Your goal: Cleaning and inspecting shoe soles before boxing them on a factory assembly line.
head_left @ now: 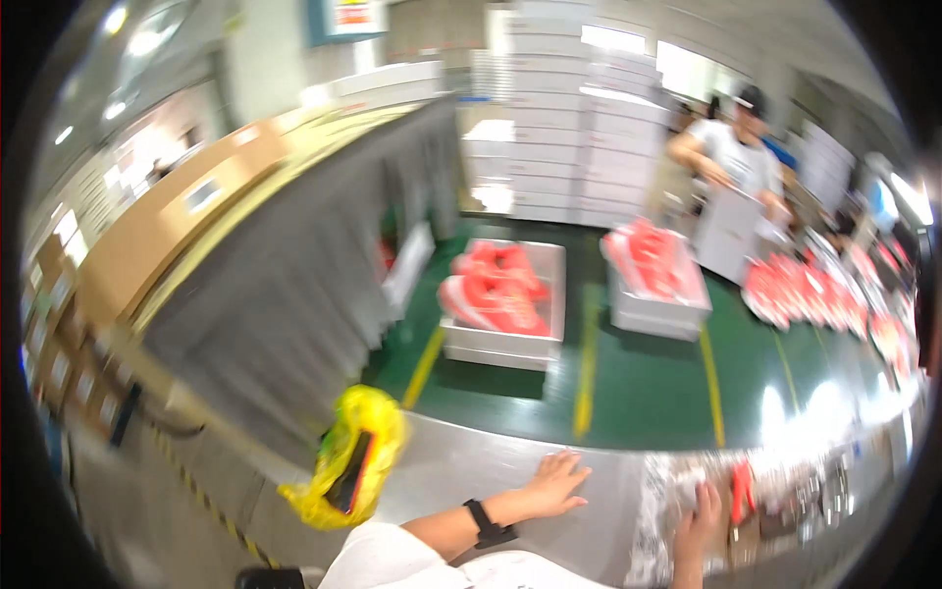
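Observation:
My left hand (557, 484) lies palm down on the bare metal ledge (442, 461), fingers spread and holding nothing; a black watch (487, 523) circles that wrist. To its right, my right hand (699, 512) is over clear plastic wrapping and brown card, its fingers smeared by motion. Just beyond it is a red tool-like item (742, 491), too blurred to name. On the green conveyor belt ahead, an open white shoebox (500, 351) carries coral-pink sneakers (496, 290). Farther right stands a second white box (659, 312) with similar sneakers (648, 257).
A yellow plastic bag (378, 417) with a dark object sits at the ledge's left end. Grey cloth (275, 285) drapes a bench with a long cardboard box (186, 211). White boxes (545, 118) are stacked behind. Across the belt, a person (741, 147) handles a box near several sneakers (810, 290).

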Available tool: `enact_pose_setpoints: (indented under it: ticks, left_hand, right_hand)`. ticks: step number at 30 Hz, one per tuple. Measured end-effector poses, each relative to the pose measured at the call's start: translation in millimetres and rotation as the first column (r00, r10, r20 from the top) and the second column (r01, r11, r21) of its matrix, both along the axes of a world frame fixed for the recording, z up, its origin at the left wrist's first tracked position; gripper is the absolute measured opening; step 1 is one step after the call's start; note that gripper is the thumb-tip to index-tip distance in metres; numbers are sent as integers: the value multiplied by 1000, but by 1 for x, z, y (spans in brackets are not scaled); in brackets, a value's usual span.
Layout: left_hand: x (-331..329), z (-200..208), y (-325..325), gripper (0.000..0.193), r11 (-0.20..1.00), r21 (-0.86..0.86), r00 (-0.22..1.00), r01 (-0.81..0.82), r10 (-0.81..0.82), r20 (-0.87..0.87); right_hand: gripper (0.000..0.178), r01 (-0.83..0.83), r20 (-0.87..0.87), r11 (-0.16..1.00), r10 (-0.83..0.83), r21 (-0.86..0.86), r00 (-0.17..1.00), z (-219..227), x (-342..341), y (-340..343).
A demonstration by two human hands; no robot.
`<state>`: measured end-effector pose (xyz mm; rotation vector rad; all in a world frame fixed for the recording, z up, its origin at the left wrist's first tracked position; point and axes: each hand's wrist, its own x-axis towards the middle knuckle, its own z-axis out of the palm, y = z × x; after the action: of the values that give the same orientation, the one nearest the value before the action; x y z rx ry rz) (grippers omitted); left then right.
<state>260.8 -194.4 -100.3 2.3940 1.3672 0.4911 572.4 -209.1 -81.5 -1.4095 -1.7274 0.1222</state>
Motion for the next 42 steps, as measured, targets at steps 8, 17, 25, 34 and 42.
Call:
enact_pose_setpoints:
  ticks: [8,17,25,34,42]
  left_hand:
    - [26,-3,-55,62,975,-52,965,216,-221,-142]
    - [27,0,-78,67,922,-47,901,384,-385,-202]
    - [-4,18,5,58,956,115,962,271,-267,-49]
    - [-28,109,241,65,947,320,982,7,53,-179]
    - [5,80,362,57,858,451,910,-245,364,-199]
  right_hand:
    - [48,373,411,927,-327,-34,851,7,-20,-36]
    - [47,-83,375,989,122,-119,919,-16,-78,-58]
    - [52,-11,429,972,114,-236,896,-13,-77,-51]
    - [55,46,434,953,93,-299,896,-17,-65,-38]
    - [47,87,432,945,60,-314,900,-3,-73,-33]
